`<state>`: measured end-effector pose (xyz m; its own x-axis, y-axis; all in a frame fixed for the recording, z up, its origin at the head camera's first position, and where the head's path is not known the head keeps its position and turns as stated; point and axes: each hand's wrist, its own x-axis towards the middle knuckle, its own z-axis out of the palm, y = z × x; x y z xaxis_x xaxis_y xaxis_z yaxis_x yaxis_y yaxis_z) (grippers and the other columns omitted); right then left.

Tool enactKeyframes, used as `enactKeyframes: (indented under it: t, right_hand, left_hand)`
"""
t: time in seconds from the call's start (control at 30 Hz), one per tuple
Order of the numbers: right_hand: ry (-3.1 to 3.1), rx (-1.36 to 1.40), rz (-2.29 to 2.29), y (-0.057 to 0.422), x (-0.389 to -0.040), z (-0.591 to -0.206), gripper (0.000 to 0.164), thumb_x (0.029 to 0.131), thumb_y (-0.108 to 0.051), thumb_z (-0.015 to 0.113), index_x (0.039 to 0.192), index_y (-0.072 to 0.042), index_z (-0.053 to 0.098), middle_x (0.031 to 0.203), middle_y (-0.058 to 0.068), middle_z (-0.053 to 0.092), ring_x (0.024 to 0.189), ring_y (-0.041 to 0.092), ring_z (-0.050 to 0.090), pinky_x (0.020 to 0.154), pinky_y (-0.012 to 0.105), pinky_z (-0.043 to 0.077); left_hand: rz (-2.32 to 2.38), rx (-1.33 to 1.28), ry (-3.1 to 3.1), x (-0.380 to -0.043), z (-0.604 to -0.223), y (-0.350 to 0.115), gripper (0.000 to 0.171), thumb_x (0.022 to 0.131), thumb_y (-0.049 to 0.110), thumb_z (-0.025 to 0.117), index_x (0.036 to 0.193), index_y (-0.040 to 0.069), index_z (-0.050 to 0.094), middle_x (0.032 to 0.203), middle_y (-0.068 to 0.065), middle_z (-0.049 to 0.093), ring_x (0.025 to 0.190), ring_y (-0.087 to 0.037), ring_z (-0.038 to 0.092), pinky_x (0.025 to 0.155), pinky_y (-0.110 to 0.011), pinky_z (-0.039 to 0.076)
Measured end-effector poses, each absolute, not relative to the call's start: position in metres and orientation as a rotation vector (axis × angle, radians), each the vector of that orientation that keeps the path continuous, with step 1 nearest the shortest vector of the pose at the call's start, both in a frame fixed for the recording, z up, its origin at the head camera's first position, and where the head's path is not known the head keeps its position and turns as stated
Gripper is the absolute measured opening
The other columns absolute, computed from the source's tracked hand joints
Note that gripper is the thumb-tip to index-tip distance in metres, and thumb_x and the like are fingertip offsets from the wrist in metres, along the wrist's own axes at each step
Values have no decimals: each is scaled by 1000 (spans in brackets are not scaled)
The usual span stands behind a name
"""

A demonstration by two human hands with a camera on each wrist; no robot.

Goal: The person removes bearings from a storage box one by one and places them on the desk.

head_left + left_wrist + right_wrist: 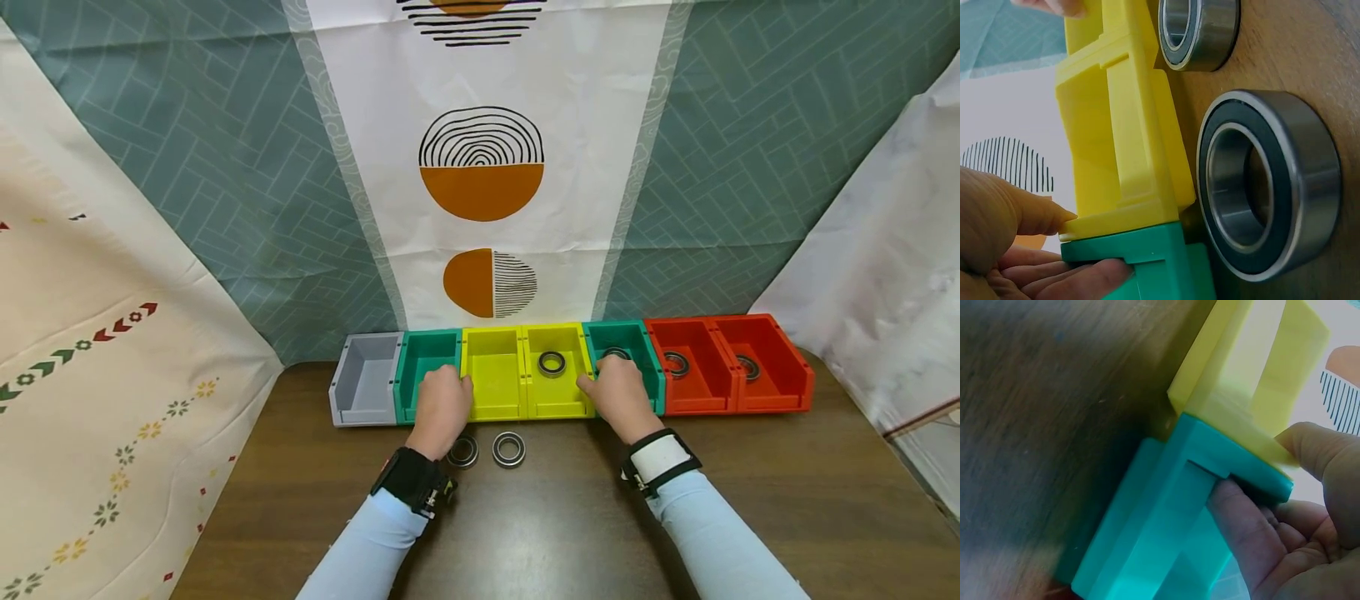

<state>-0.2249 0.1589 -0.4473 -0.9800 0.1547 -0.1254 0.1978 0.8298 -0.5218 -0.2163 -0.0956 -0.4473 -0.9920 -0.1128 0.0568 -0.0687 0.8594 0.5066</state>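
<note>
My left hand (442, 403) pinches the adjoining walls of the left green bin (432, 353) and the left yellow bin (492, 410). In the left wrist view its thumb lies on the yellow side and its fingers reach inside the green one. My right hand (621, 400) grips the walls where the right yellow bin (561, 407) meets the right green bin (615, 333). A bearing (552, 363) lies in the right yellow bin. Behind my right hand, a partly hidden bearing (617, 353) sits in the green bin. Near my left wrist, two bearings (1297, 187) lie on the table.
A grey bin (375, 385) ends the row at the left. Two joined red bins (772, 402), each with a bearing (677, 364) inside, stand at the right. A patterned cloth (480, 283) hangs behind the row. The wooden table (525, 533) extends in front.
</note>
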Motion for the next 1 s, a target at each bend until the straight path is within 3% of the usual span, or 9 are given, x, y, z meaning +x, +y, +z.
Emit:
enactKeyframes:
  t: [0.3, 0.5, 0.57, 0.63, 0.77, 0.87, 1.0]
  right_hand:
    - [2947, 256, -783, 158, -225, -444, 32, 87, -28, 62, 92, 3, 57, 80, 15, 56, 69, 24, 55, 50, 24, 44]
    - [3012, 204, -734, 154, -225, -446, 33, 87, -26, 61, 94, 6, 58, 84, 17, 59, 70, 25, 56, 54, 29, 48]
    - [3078, 177, -718, 150, -224, -446, 35, 85, -25, 63, 100, 6, 58, 90, 19, 61, 75, 28, 57, 61, 35, 52]
    - [3151, 121, -732, 143, -224, -446, 43, 83, -23, 65, 113, 7, 55, 105, 22, 61, 90, 33, 59, 76, 44, 54]
    - [3255, -63, -784, 126, -228, -443, 61, 81, -20, 68, 131, 6, 47, 133, 26, 47, 121, 42, 46, 98, 54, 41]
    - [3293, -202, -777, 114, -230, -440, 56, 80, -18, 69, 127, 6, 52, 136, 26, 45, 127, 41, 41, 103, 53, 37]
    - [3261, -286, -776, 102, -233, -440, 44, 81, -16, 68, 119, 5, 60, 132, 24, 50, 125, 38, 45, 102, 50, 40]
  left_hand:
    - [-831, 129, -2943, -220, -448, -98, 26, 91, 25, 59, 85, -1, 64, 60, -6, 54, 48, -15, 53, 42, -23, 41]
    - [-883, 150, -2932, -222, -446, -102, 31, 89, 25, 60, 64, 6, 59, 54, -2, 44, 45, -16, 51, 41, -24, 40]
    - [-906, 152, -2936, -222, -446, -103, 35, 90, 25, 60, 59, 9, 55, 52, 0, 38, 44, -16, 50, 40, -24, 38]
    - [-920, 147, -2938, -222, -446, -103, 38, 90, 25, 59, 55, 10, 51, 51, 1, 33, 42, -17, 49, 40, -23, 37]
    - [-944, 145, -2923, -222, -444, -105, 40, 90, 24, 59, 54, 11, 47, 52, 2, 31, 41, -17, 48, 39, -23, 36]
    - [-957, 144, -2913, -221, -442, -106, 41, 89, 24, 60, 53, 11, 44, 51, 2, 29, 40, -17, 46, 39, -23, 35]
    - [-954, 139, -2926, -222, -440, -108, 44, 89, 25, 60, 52, 13, 40, 51, 3, 26, 39, -16, 44, 38, -22, 33]
